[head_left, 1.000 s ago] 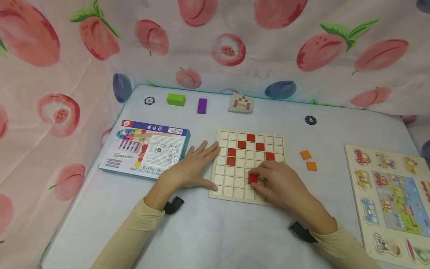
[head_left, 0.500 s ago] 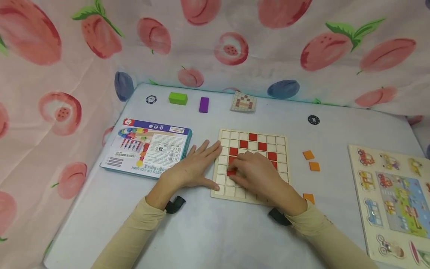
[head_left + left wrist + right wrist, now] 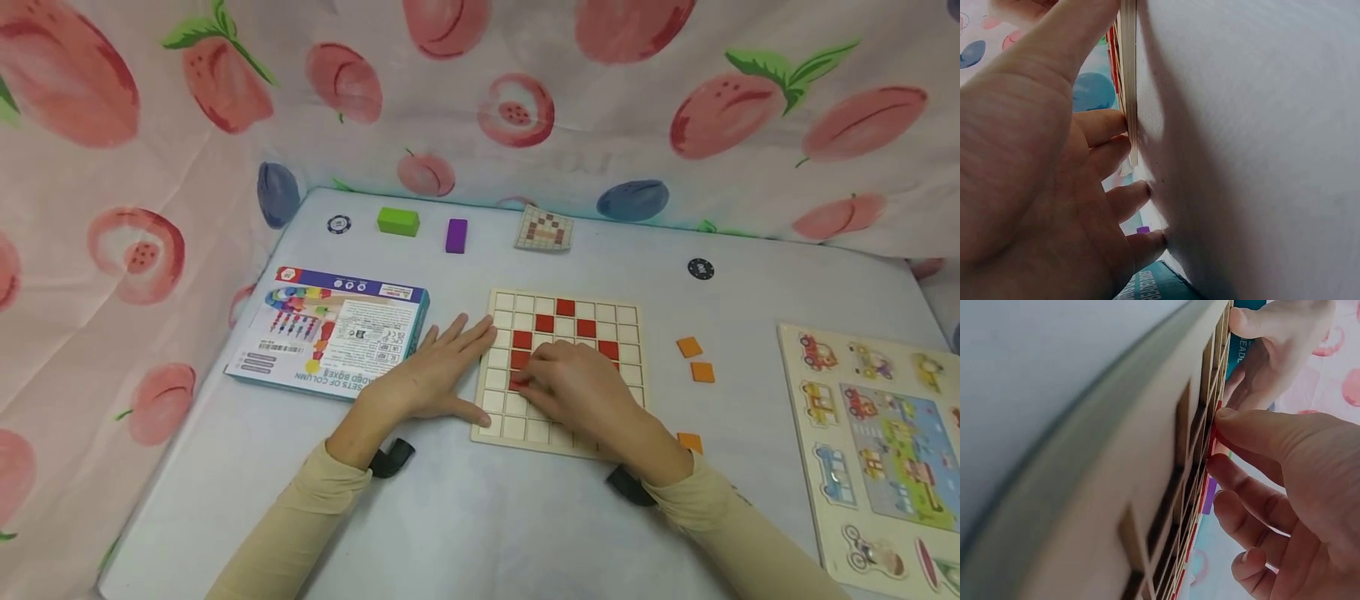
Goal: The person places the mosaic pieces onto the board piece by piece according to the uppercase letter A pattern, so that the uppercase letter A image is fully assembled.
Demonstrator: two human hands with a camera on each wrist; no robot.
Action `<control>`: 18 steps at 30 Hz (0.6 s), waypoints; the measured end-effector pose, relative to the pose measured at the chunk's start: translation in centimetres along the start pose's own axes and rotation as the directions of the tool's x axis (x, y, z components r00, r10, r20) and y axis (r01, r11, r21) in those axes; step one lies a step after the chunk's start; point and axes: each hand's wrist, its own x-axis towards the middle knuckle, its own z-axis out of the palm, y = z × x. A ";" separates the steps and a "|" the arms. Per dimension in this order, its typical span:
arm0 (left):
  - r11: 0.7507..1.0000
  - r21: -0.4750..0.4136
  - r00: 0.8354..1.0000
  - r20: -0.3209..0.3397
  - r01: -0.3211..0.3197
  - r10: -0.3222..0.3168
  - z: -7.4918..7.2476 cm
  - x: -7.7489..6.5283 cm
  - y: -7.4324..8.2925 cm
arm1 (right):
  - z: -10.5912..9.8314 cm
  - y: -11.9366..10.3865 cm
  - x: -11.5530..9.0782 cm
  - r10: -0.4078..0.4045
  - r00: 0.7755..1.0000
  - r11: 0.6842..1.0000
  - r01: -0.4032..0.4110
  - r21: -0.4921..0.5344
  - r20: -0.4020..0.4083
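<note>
A wooden grid board (image 3: 493,404) lies on the table with several red tiles (image 3: 566,308) set in its squares in a peaked shape. My left hand (image 3: 427,379) rests spread along the board's left edge, thumb near the lower left corner. Thumb and fingers of my right hand (image 3: 581,387) pinch a red square tile (image 3: 1213,439) at a square in the left part of the grid, just below another red tile (image 3: 520,360). My right hand covers the middle of the board. Three orange tiles (image 3: 702,372) lie right of it, one partly hidden by my forearm.
A patterned card (image 3: 543,229) lies behind the board. A flat printed box (image 3: 322,333) is at the left, and a wooden picture puzzle (image 3: 798,417) at the right. Green (image 3: 398,222) and purple (image 3: 456,236) blocks and two round chips (image 3: 701,268) sit farther back.
My right hand has moved left across the board with the red tile, from the lower middle to the left part. An orange tile came into view at the right. My left hand stays put.
</note>
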 end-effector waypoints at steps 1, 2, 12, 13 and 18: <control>1.000 0.000 1.000 -0.001 -0.001 0.001 0.0 0.0 0.0 | 0.0 0.1 -0.1 0.000 1.000 1.000 0.000 0.000 0.000; 1.000 0.000 1.000 -0.002 -0.001 0.001 0.0 0.0 0.0 | 0.0 0.1 -0.2 -0.001 1.000 1.000 0.001 0.002 -0.001; 1.000 -0.001 1.000 -0.012 0.004 -0.004 0.1 -0.1 -0.2 | -0.1 0.1 -0.1 -0.048 0.999 0.999 0.047 -0.016 -0.006; 1.000 -0.003 1.000 -0.011 0.002 -0.002 0.1 -0.1 -0.2 | -0.2 0.1 -0.2 -0.045 0.999 0.999 0.045 -0.020 -0.002; 1.000 -0.010 1.000 -0.011 -0.005 0.005 0.0 -0.1 0.0 | -0.8 1.0 -1.2 -0.036 0.999 0.999 0.036 -0.030 0.000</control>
